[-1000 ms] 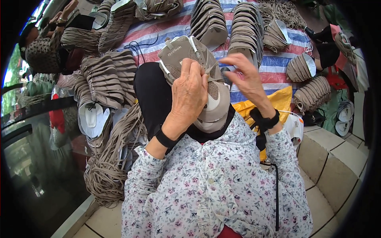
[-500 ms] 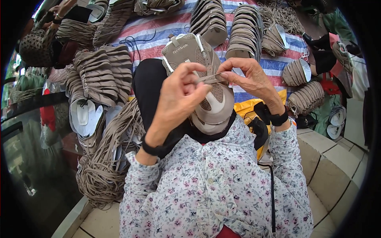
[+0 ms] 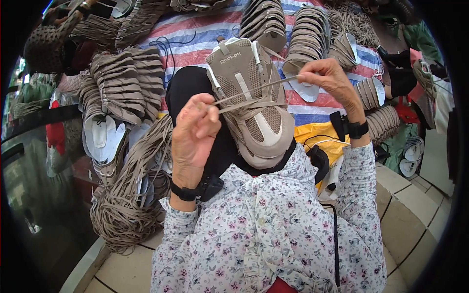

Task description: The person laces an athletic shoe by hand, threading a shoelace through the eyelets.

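Taupe mesh sneaker upper [image 3: 251, 71], one, placed between and below the two hands, toe turned toward the wearer, rested on black trousers [image 3: 188, 93]. Taupe flat lace [image 3: 266, 87], drawn nearly straight above it from hand to hand. Left hand [image 3: 193, 134]: fingers loosely curled, the lace gripped at the thumb side; which fingertips bear on it cannot be told. Right hand [image 3: 332, 80]: the lace pinched between thumb and forefinger, farther from the body than the left. Second strand [image 3: 254, 104], run from the left hand across the upper. Risks, as judged: the lace could be slipped from the left fingers if the right pull were too hard, that curl being slack; the strands, set close together beside the left hand, could be twisted or wrongly crossed; the mesh could be puckered by uneven tension; the upper, held down by neither hand, could be tipped by a sideways tug. Stacked uppers [image 3: 307, 39], lying beyond the right hand, could be knocked if the pull were carried too wide. Lace bundle [image 3: 127, 210], left of and below the left hand, could be snagged by the left sleeve [image 3: 181, 222] if that arm were swung outward.
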Available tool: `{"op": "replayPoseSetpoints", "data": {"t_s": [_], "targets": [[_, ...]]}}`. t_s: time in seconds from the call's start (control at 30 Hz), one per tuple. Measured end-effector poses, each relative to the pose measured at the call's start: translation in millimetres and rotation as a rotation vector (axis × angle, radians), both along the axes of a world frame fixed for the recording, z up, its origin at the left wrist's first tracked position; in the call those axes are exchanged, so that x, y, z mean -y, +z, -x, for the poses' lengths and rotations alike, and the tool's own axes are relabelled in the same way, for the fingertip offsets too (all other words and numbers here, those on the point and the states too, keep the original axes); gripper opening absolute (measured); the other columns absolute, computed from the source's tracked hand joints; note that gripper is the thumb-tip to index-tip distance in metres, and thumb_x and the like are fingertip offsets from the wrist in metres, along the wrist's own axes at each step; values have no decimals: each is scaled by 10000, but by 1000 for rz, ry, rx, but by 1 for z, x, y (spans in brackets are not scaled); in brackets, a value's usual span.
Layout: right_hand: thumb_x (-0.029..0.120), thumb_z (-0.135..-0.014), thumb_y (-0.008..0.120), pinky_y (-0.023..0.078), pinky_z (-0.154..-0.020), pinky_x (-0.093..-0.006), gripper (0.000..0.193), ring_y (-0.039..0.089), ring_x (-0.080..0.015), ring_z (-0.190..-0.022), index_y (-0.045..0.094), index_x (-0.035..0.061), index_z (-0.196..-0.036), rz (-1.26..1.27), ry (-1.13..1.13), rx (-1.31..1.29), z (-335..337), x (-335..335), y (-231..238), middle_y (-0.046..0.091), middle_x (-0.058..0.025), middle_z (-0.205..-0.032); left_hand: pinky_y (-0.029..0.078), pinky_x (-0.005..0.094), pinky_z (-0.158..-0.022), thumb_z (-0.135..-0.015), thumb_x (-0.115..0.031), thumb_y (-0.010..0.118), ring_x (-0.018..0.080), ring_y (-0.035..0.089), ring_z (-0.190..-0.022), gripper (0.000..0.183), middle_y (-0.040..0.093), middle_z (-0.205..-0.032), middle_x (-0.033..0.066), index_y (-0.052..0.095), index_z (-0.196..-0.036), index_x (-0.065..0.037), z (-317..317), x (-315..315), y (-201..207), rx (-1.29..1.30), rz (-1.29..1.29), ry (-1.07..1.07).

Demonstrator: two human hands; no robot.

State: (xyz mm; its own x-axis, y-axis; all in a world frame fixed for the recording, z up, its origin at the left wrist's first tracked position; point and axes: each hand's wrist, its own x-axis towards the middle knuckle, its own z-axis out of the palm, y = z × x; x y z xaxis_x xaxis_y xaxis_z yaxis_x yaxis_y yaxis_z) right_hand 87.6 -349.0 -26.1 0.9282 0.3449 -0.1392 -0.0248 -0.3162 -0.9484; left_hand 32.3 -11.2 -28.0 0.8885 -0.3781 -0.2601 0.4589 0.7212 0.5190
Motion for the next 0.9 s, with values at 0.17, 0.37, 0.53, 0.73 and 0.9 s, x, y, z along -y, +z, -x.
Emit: {"op": "replayPoseSetpoints", "data": {"t_s": [0.17,0.37,0.53,0.73,0.9], "targets": [[202,-909,704,447,-694,-213,196,576,-54,-754,736,13,-869,255,-149,-97,-2,72,-15,687,2,-795,300,201,-519,-983,-142,554,41,362,-488,198,538,-698,41,594,-1090,20,7,-26,5,-64,116,148],[281,-924,697,410,-685,-198,248,512,-38,-727,733,37,-901,207,-169,-212,12,104,-11,660,40,-792,302,206,-479,-993,-93,525,55,392,-468,160,517,-646,29,593,-1065,34,27,-99,-28,-129,132,417],[207,-935,682,421,-672,-203,192,524,-46,-725,732,22,-927,220,-260,-67,13,77,0,648,35,-797,301,183,-469,-978,-84,588,43,397,-472,130,516,-635,-3,614,-1031,31,54,-142,-70,-358,-100,562],[76,-902,677,436,-656,-226,118,563,-75,-753,708,-38,-897,-77,107,94,31,-46,43,651,-24,-808,511,213,-608,-921,-14,590,85,630,-708,335,667,-1108,81,639,-1252,-30,41,-99,-12,193,-1614,460],[69,-883,695,435,-621,-261,95,562,-101,-692,706,-23,-864,-167,206,176,42,-91,53,644,-32,-744,483,185,-588,-934,47,499,127,704,-849,410,564,-1335,133,556,-1338,0,28,9,61,616,-1009,-24]]}}
